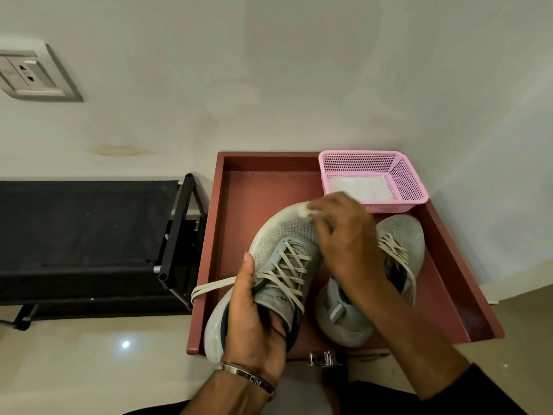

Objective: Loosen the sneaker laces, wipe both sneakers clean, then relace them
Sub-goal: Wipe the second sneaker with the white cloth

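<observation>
Grey sneaker (278, 265) gets a toe wipe, tilted over the red tray (254, 187).
Left hand (254, 322) fingers curl into its collar; right hand (344, 235) fingers pinch a white wipe (305, 211). Loose laces (209, 287) trailing past the tray's edge could snag.

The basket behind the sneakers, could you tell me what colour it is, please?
Pink, with perforated mesh walls; the basket shows in the head view.

The left wrist wears a silver bangle (245, 375) (engraved lettering shows, too small to read). A dark sleeve (490, 393) covers the right forearm; both hands are bare.
</observation>
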`<state>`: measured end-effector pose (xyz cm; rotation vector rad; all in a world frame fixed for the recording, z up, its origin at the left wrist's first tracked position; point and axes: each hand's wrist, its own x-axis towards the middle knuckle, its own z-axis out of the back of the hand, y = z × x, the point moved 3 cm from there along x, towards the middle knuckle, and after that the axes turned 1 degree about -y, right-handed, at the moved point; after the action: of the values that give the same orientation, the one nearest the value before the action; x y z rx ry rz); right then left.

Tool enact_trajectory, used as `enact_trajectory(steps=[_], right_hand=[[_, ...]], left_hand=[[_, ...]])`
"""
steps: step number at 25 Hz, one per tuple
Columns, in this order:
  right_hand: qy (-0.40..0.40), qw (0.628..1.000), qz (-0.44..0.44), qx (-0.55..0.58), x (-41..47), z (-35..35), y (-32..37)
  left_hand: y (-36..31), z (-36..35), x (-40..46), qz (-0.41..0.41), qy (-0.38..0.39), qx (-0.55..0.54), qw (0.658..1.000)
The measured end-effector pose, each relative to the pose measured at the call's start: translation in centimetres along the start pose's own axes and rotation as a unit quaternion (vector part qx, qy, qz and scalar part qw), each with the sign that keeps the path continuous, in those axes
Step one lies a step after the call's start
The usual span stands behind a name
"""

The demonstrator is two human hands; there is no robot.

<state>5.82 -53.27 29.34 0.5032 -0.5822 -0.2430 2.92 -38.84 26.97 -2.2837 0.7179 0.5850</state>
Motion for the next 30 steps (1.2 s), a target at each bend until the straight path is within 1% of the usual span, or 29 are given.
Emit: enact_trajectory(steps=[1,2,3,5,6,7,9,11,12,13,14,16,17,19,20,25,26,28,30], right_hand=[[0.034,0.999,0.032,0.009,-0.5,-0.6,0.9],[0.051,0.997,0.053,0.017,-0.6,-0.9,1.0],[0.048,0.997,0.052,0.022,-0.2,-0.7,0.5],[0.002,1.0,0.02,0.024,0.9,0.4,-0.8],[0.002,1.0,0.007,0.021,0.9,0.6,-1.0],[0.027,1.0,0.005,0.014,0.5,0.4,-0.7],[0.108,0.994,0.005,0.024,-0.5,-0.3,0.1],[0.168,0.981,-0.052,0.08,-0.4,-0.1,-0.3],[0.177,0.975,-0.075,0.107,-0.2,0.0,-0.8],[0.172,0.975,-0.078,0.114,0.0,0.0,-1.1],[0.149,0.983,-0.057,0.094,0.2,-0.1,-1.1],[0.082,0.996,0.01,0.017,0.3,-0.3,-0.8],[0.052,0.998,0.027,-0.008,0.3,-0.3,-0.8],[0.014,0.999,0.026,-0.017,0.6,0.0,-1.3],[0.013,1.0,0.018,-0.006,0.6,0.0,-1.2],[0.085,0.995,0.015,0.056,0.0,-1.3,0.7],[0.107,0.993,0.009,0.048,0.3,-1.0,0.7],[0.166,0.986,-0.009,-0.005,0.7,-0.2,0.2],[0.198,0.979,-0.028,-0.037,0.5,0.4,-0.2]], left_hand=[[-0.2,0.0,0.2,0.001,0.003,-0.016,1.0],[-0.4,0.1,0.5,0.001,0.006,-0.028,1.0],[-0.5,0.2,0.8,0.002,0.012,-0.035,0.999],[-0.7,0.5,1.1,0.006,0.014,-0.036,0.999],[-0.8,0.5,1.2,0.008,0.014,-0.038,0.999],[-0.9,0.6,1.3,0.014,0.016,-0.045,0.999],[-1.1,0.5,1.4,0.033,0.023,-0.061,0.997],[-1.2,0.5,1.3,0.05,0.026,-0.067,0.996],[-1.2,0.5,1.3,0.051,0.027,-0.066,0.996],[-1.2,0.4,1.2,0.048,0.029,-0.064,0.996],[-1.2,0.4,1.2,0.047,0.029,-0.064,0.996],[-1.1,0.3,1.3,0.05,0.026,-0.066,0.996],[-1.0,0.3,1.3,0.05,0.025,-0.064,0.996],[-0.8,0.2,1.3,0.051,0.031,-0.065,0.996],[-0.8,0.3,1.3,0.05,0.034,-0.067,0.996],[-1.4,0.6,1.7,0.046,0.03,-0.068,0.996],[-1.5,0.7,1.7,0.049,0.028,-0.067,0.996],[-1.3,0.7,1.7,0.057,0.026,-0.061,0.996],[-1.2,0.6,1.8,0.047,0.025,-0.059,0.997]])
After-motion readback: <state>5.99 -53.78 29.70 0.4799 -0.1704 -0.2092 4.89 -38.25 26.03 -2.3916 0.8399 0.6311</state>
